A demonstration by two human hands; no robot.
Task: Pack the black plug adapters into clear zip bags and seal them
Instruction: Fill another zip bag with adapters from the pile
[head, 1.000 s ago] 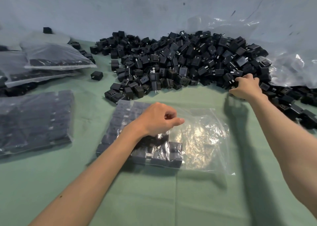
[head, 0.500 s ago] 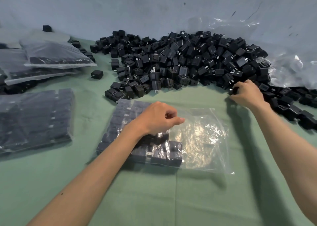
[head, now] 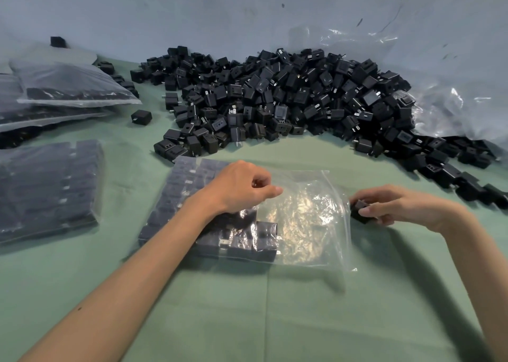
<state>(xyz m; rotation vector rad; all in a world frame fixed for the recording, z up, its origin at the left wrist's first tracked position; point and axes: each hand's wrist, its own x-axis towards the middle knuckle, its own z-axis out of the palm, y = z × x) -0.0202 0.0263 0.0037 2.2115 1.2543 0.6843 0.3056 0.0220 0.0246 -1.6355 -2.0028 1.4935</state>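
The right hand (head: 398, 207) holds one small black cube-shaped plug adapter (head: 360, 211) between the thumb and curled fingers. It is just beside the right edge of the flat clear plastic zip bag (head: 308, 224), where the mouth seems to be. The left hand (head: 242, 188) lies on top of this bag with curled fingers and appears to pinch the upper film. The bag rests on the green cloth table (head: 275, 320). Its left half is full of neat rows of packed adapters (head: 189, 194), and its right half is only film.

To do this step well, I think the left hand should lift the film so that the mouth opens. The adapter should then slide in flat, tight against the last row. The slack, wrinkled film itself could catch the adapter on the way in.

Behind lies a big heap of loose black adapters (head: 275, 100), with its front edge near the bag. On the left are a filled bag (head: 49, 185) and a stack of more bags (head: 71, 87). A crumpled transparent sheet (head: 453, 106) is at the far right.
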